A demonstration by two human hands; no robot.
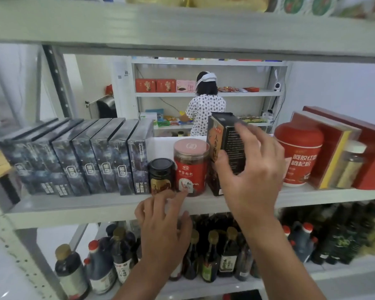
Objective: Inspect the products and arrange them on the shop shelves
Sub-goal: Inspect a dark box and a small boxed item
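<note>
1. Right hand (250, 167) wrapped around a tall dark box (225, 148) with an orange front panel, thumb on the near left edge, fingers spread over the right side; box upright with a slight tilt, base on the middle shelf (78, 207).
2. Left hand (164, 226) lower and to the left, fingers loosely spread and holding nothing, fingertips (183, 192) reaching the shelf's front lip and touching the base of a red-labelled clear jar (191, 167).
3. Just left of that jar, touching or nearly so, a small black-lidded jar (161, 175).
4. Further left, a row of dark blue-grey boxes (82, 159) standing on edge, packed side by side.
5. Right of the held box, a big red canister (299, 153) with white lettering, then red flat boxes (342, 148) leaning upright and a pale-lidded clear jar (352, 163).
6. On the lower shelf, dark sauce bottles (212, 256) with red or gold caps.
7. Far behind, through the shelving, another person (205, 109) in a patterned top facing a second rack.
</note>
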